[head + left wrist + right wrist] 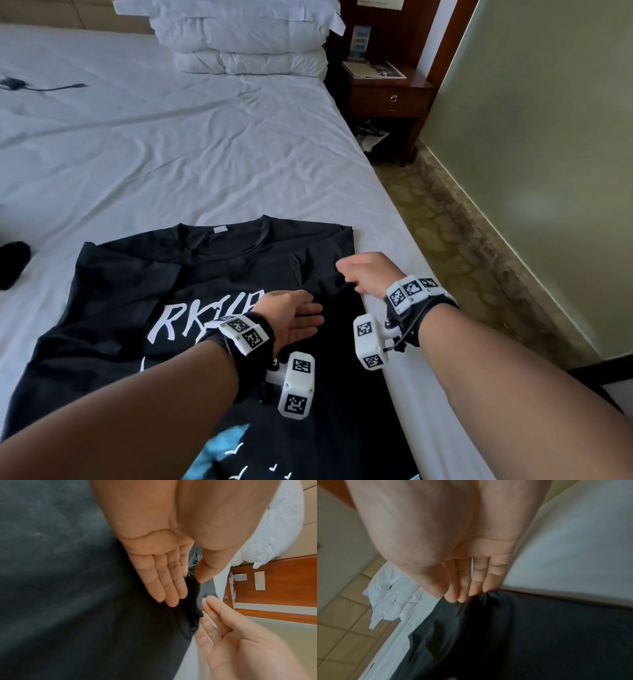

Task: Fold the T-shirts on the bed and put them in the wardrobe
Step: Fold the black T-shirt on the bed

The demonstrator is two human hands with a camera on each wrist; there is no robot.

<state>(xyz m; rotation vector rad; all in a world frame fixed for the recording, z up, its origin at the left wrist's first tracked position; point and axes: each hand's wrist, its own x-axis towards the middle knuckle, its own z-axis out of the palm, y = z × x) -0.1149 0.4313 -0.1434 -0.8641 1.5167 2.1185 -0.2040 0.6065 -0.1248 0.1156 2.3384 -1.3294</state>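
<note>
Black T-shirt lies print-up on the bed, its right side already turned inward. Left hand rests flat on the fabric, fingers straight. Right hand, just beside it at the folded sleeve edge, has straight fingers gripping nothing. Fabric judged light, limp, wrinkle-prone; best taken at shoulder and hem corners. Pillows lie well beyond both hands.
</note>
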